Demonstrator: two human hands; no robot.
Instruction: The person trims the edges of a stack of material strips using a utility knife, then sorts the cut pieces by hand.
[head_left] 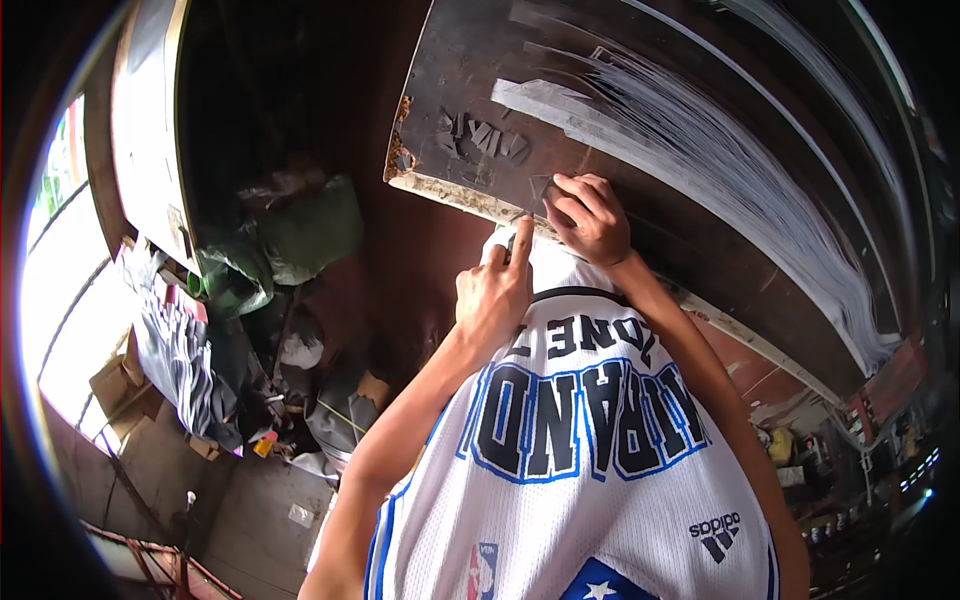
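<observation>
My right hand [595, 215] is closed over the front edge of the dark table [440, 90], its fingers pinching a small dark flat piece [541, 192]. Just left of it, my left hand [495, 290] is curled with the index finger stretched towards the edge. Something small and dark shows between its fingers, too hidden to name. Several small dark cut pieces [485, 137] lie on the table near my hands. Beyond them, long pale strips [680, 165] are spread in a stack along the tabletop.
The table's worn front rim [450, 200] has a chipped corner. A green plastic bag [315, 235] and a pile of dark and grey sheet scraps [185, 360] are at the left. Cluttered bottles and small items [790, 450] stand low at the right.
</observation>
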